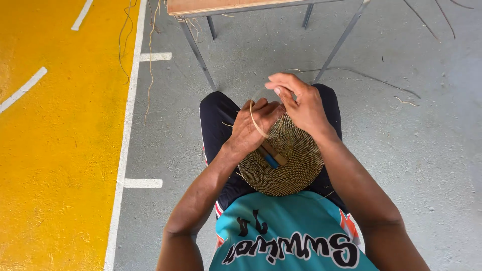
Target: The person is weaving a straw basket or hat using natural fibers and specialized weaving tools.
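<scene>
A round coiled woven mat point(291, 165) of tan fibre rests on my lap, tilted toward me. My left hand point(251, 128) grips its upper left rim, and a small tool with a wooden and blue handle point(272, 156) pokes out below that hand against the mat. My right hand point(301, 103) sits at the mat's top edge with fingers pinched on a thin pale strand point(254, 123) that loops out past my left hand. Both hands touch each other at the rim.
A wooden table with grey metal legs point(198, 55) stands just ahead of my knees. Loose fibre strands point(150, 65) hang and lie on the grey floor point(432, 150). A yellow painted area point(60, 150) with white lines lies to the left.
</scene>
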